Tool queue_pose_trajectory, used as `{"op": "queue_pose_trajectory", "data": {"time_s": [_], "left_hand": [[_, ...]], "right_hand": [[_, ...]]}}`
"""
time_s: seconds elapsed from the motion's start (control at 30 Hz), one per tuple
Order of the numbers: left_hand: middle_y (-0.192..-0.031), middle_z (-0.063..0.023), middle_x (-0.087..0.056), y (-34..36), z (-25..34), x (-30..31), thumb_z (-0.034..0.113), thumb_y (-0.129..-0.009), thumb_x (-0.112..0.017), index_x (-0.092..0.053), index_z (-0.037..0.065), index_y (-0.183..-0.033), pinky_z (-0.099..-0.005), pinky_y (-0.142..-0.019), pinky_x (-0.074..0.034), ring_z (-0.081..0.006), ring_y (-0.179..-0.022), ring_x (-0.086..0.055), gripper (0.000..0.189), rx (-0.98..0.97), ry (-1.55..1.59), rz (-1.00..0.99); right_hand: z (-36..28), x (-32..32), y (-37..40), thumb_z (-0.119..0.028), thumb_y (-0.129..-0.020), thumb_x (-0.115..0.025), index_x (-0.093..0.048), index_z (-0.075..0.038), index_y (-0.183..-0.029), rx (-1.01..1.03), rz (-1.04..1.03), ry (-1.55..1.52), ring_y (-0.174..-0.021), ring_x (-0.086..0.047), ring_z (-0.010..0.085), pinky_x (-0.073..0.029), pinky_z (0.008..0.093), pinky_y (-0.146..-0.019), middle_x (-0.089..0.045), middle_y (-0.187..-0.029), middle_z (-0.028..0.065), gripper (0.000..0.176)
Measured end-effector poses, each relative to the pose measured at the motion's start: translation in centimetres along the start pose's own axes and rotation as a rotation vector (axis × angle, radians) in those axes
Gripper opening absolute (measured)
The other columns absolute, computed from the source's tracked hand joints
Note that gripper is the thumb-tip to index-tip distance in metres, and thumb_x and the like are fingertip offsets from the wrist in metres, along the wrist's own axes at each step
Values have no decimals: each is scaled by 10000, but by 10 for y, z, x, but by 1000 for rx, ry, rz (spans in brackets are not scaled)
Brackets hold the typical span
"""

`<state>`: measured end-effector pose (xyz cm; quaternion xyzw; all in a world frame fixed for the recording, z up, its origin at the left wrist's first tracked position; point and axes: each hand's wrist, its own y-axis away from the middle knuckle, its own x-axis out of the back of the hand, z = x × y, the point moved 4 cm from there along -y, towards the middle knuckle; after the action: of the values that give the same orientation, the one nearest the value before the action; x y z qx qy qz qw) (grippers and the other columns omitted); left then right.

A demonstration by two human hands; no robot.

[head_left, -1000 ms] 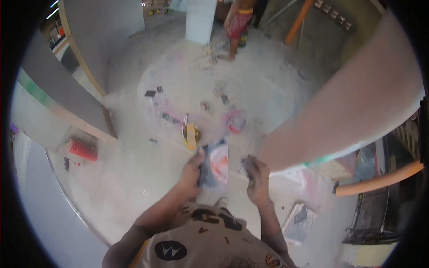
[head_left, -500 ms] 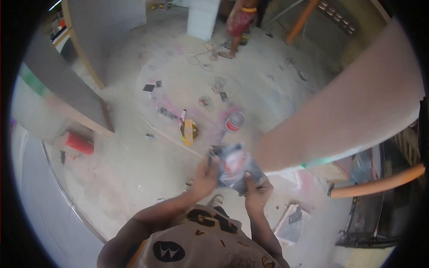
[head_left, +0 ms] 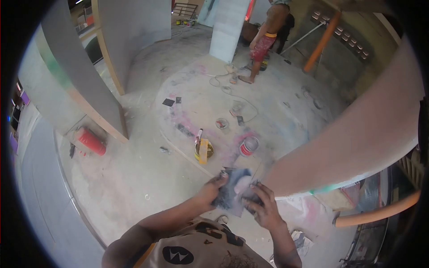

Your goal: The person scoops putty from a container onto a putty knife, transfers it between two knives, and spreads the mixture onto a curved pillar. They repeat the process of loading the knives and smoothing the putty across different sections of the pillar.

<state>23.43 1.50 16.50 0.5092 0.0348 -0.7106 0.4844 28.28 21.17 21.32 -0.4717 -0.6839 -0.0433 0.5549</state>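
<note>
In front of my torso, my left hand (head_left: 209, 192) is closed on the left edge of a dark, flat sheet (head_left: 229, 191), thumb on top. A pale pinkish-white patch (head_left: 242, 183) shows on the sheet's face. My right hand (head_left: 268, 208) is at the sheet's right side, fingers curled round a dark flat piece (head_left: 253, 199) that overlaps the sheet. Blur hides what kind of piece it is. Beyond the hands on the floor stand a red-and-white can (head_left: 249, 146) and a yellow tub (head_left: 198, 156) with a yellowish flat strip (head_left: 203, 151) across it.
A large curved pinkish panel (head_left: 348, 125) rises close on my right, with an orange tube (head_left: 380, 210) below it. Grey panels (head_left: 80, 67) and a red cylinder (head_left: 91, 141) are at left. Another person (head_left: 264, 44) stands farther back, near a cable (head_left: 246, 100) on the floor.
My right hand has moved from the sheet's lower edge to its right side, and a dark piece now shows in its fingers. The sheet has turned. The camera view has tilted up.
</note>
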Motion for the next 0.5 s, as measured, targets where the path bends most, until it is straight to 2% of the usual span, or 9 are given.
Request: {"op": "queue_pose_trajectory", "data": {"time_s": [0.03,0.1,0.17,0.23,0.27,0.33,0.4,0.47,0.5], "left_hand": [[-1309,-138,-618,3,4,5,430,-1070,-490,-458,40,-1433,-465,-951,-581,-259,-1121,-678,534,-48,-33,71],[-1274,-125,-631,7,8,16,411,-1078,-485,-473,32,-1419,-436,-949,-573,-235,-1102,-675,510,-85,-3,73],[-1239,-112,-644,7,8,30,392,-1086,-480,-487,25,-1405,-407,-947,-565,-211,-1084,-672,486,-117,13,76],[-1161,-68,-658,2,11,39,337,-1102,-468,-523,12,-1362,-337,-919,-541,-146,-1035,-643,420,-509,-515,114],[-1161,-68,-658,1,8,34,337,-1102,-468,-523,12,-1362,-337,-919,-541,-146,-1035,-643,420,-507,-525,90],[-1098,-18,-652,4,11,27,310,-1108,-456,-592,8,-1304,-270,-938,-458,-92,-1024,-552,385,-567,-645,148],[-1129,-52,-663,-2,14,36,303,-1107,-456,-566,-3,-1325,-300,-945,-495,-124,-1052,-601,392,-606,-715,161],[-1176,-82,-665,-2,11,40,289,-1105,-453,-545,3,-1347,-349,-943,-542,-173,-1076,-647,385,-407,-185,186],[-1232,-112,-653,-2,9,42,292,-1101,-452,-519,7,-1367,-396,-939,-576,-235,-1095,-674,396,-397,-149,115]], "right_hand": [[12,3,3,-38,-653,-713,-686,-293,-1307,-60,-106,114,-1335,-471,353,-440,474,-1059,-508,-1464,74,702],[19,19,-1,1,-695,-658,-670,-320,-1337,-146,-329,414,-1357,-463,319,-396,450,-1099,-487,-1493,57,718],[11,31,-10,-5,-726,-641,-660,-334,-1351,-150,-319,361,-1366,-453,312,-383,458,-1107,-477,-1503,56,707],[-5,34,-22,-40,-816,-598,-597,-372,-1420,-83,-281,305,-1395,-427,288,-350,484,-1129,-469,-1509,49,690],[-9,28,-29,-40,-816,-598,-597,-372,-1420,-98,-268,322,-1395,-427,288,-350,484,-1129,-469,-1509,49,690],[-11,10,-35,-87,-844,-603,-534,-390,-1471,-27,-430,394,-1413,-418,284,-333,501,-1138,-478,-1498,44,699],[-4,5,-25,-93,-854,-601,-482,-400,-1507,-62,-470,346,-1439,-397,287,-323,521,-1141,-457,-1521,45,731],[-12,18,-24,-93,-839,-622,-502,-387,-1496,-41,-637,314,-1450,-381,303,-312,530,-1149,-429,-1544,57,730],[-20,22,-31,-60,-804,-648,-512,-383,-1487,-28,-549,280,-1438,-391,318,-321,513,-1139,-437,-1531,59,767]]}}
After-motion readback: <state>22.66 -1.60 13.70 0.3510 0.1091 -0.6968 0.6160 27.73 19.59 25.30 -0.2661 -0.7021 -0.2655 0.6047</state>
